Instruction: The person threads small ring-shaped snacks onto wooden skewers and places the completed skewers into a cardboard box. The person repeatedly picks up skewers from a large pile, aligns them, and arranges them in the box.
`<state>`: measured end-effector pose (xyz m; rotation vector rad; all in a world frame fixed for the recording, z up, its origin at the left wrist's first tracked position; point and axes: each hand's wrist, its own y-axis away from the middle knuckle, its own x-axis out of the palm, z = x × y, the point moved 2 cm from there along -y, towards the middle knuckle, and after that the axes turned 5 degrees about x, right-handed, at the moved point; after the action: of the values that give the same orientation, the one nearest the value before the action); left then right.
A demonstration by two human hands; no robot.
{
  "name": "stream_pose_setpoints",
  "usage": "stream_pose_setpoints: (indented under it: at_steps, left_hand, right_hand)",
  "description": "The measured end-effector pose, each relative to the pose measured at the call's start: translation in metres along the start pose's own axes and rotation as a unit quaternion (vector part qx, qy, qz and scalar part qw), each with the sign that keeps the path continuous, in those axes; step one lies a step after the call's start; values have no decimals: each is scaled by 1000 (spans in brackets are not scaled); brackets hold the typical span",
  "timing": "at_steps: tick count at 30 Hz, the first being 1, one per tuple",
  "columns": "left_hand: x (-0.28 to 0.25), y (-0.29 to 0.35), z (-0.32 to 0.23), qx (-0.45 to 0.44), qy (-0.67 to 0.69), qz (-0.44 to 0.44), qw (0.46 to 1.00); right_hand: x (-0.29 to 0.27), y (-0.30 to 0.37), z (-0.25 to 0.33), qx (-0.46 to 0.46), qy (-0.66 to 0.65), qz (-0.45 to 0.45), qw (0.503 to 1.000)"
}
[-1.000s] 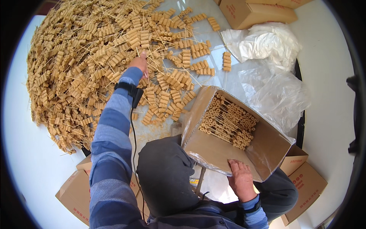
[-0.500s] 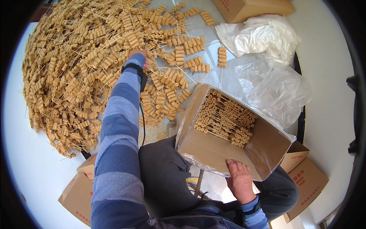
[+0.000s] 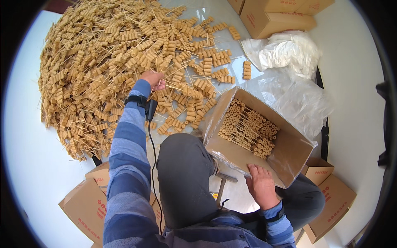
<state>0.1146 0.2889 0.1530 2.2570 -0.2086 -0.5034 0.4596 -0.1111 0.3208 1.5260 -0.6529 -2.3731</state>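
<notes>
My left hand (image 3: 153, 79) is at the near right side of a big heap of tan skewers (image 3: 91, 70), each a thin stick threaded with short hollow tubes of food. Its fingers are closed round the stick end of a skewer, partly hidden by the hand. My right hand (image 3: 262, 187) grips the near rim of an open cardboard box (image 3: 244, 159), fingers over the edge. Tilted toward me by my legs, the box has a clear plastic liner around its rim. Inside, skewers (image 3: 250, 126) lie stacked in rows against the far left side, tube ends showing.
Scattered skewers (image 3: 223, 58) lie right of the heap on a pale shiny surface. White plastic bags (image 3: 289, 51) and clear plastic sheeting (image 3: 293, 97) lie beyond the box. Cardboard cartons stand at far right (image 3: 273, 22), lower left (image 3: 89, 206) and lower right (image 3: 333, 202). A cable (image 3: 154, 161) hangs from my left wrist.
My left hand has drawn slightly back toward me from the heap, its fingers now showing more. My right hand stays on the box rim. The whole view has shifted a little.
</notes>
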Motion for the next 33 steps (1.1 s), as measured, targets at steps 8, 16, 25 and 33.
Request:
stream_pose_setpoints:
  at_steps: [8, 16, 25, 33]
  left_hand:
    - [-72, 111, 31, 112, 187, 46, 975]
    - [-75, 235, 31, 336, 318, 71, 883]
    - [5, 399, 6, 400, 450, 209, 771]
    - [97, 457, 39, 276, 470, 336, 768]
  right_hand:
    - [1, 16, 1, -23, 52, -42, 997]
    - [-42, 37, 35, -27, -153, -133, 979]
    - [-80, 62, 143, -137, -554, 105, 814]
    - [-66, 59, 155, -181, -704, 176, 663]
